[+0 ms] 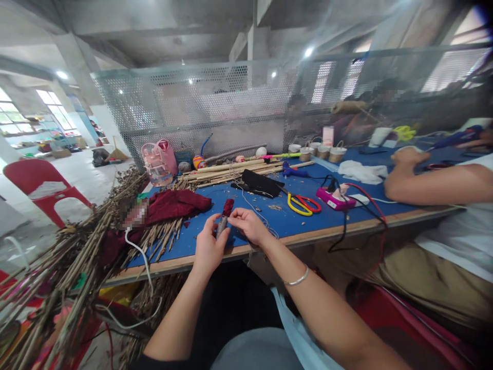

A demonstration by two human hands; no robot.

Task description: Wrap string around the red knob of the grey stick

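Note:
My left hand [208,245] is closed round a short stick [223,221] whose top end is wrapped in dark red cloth. My right hand [248,223] pinches at the same stick from the right, with a thin string trailing off toward the table. Both hands hover over the near edge of the blue table [292,221]. A bangle sits on my right wrist.
Yellow-and-red scissors [302,203], a black pouch [259,183], a pink power strip [335,198], a dark red cloth [173,203] and bamboo sticks [231,172] lie on the table. Dry reeds [69,257] pile at left. A co-worker's arm [435,182] rests at right.

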